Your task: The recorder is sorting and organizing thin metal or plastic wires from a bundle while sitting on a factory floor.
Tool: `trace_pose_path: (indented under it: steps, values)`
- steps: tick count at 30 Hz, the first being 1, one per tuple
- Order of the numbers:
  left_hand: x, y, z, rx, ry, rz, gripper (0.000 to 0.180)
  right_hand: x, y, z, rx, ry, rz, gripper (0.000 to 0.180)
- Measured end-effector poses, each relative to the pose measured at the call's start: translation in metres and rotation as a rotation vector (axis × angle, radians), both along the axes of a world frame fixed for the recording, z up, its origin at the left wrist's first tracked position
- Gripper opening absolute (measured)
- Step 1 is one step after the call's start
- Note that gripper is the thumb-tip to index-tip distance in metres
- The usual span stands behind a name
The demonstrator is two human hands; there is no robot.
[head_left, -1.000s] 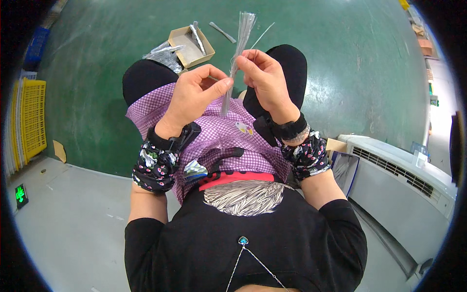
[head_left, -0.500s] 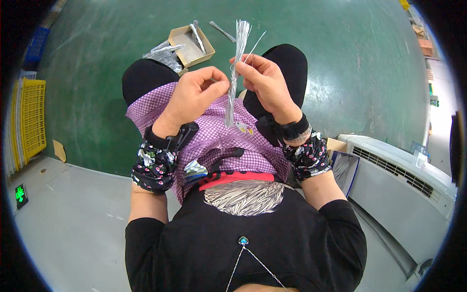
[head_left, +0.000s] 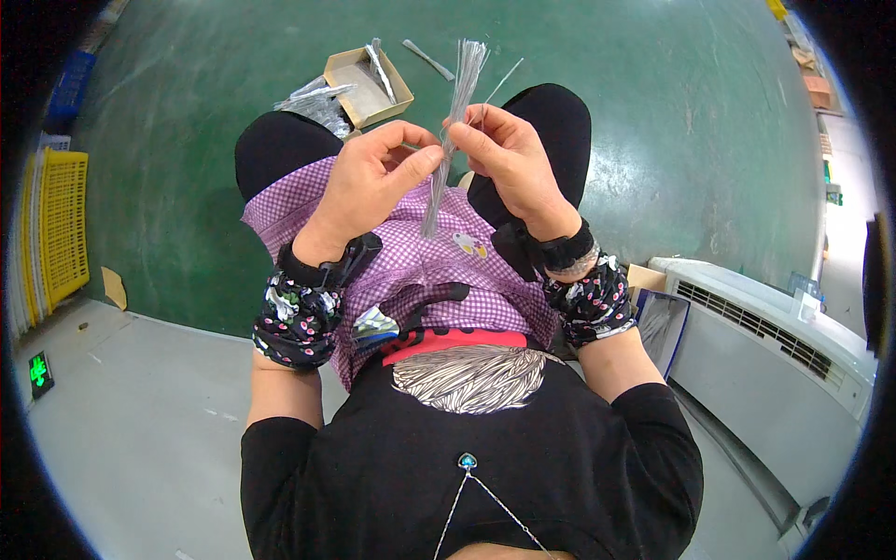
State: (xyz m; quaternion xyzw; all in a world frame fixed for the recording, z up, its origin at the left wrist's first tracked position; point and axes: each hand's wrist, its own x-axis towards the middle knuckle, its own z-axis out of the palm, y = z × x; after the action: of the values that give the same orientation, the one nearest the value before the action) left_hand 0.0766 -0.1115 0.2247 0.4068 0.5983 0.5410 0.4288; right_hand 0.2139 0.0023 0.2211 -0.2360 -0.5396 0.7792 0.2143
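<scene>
A bundle of thin silvery wires (head_left: pixel 465 79) stands nearly upright between my hands above my lap, its upper end fanned out and its lower end leaning slightly left. My left hand (head_left: pixel 369 182) pinches it near the middle, thumb and forefinger closed on its left side. From the other side, the fingertips of my right hand (head_left: pixel 511 159) grip it a little higher. A loose wire strand (head_left: pixel 505 79) sticks up past my right fingers, apart from the bundle's top. Where the fingers meet the wires, the exact hold is partly hidden.
Beyond my knees, an open cardboard box (head_left: pixel 392 110) on the green floor holds some wire bundles. A pile of bundles (head_left: pixel 315 107) lies beside it, and a single bundle (head_left: pixel 428 60) lies farther off. Yellow crates (head_left: pixel 62 224) stand left; a white vented appliance (head_left: pixel 747 336) stands right.
The bundle's lower end has swung a little left and its top slightly right. My left fingers have closed in toward the wires, and the loose strand has shifted right.
</scene>
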Motion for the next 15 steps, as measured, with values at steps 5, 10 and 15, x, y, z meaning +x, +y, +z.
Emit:
trace_pose_path:
  steps: [5, 10, 15]
  values:
    - [-0.002, -0.001, -0.001, -0.012, -0.04, -0.079, 0.021, 0.0, -0.002, 0.003, 0.007, 0.0, 0.026, 0.017]
    - [-0.011, -0.005, -0.007, -0.029, -0.237, -0.117, 0.022, 0.003, -0.001, 0.006, -0.06, -0.009, 0.049, 0.017]
    - [-0.008, -0.005, -0.005, -0.004, -0.44, -0.165, 0.023, 0.004, -0.002, 0.002, -0.255, 0.163, 0.155, 0.018]
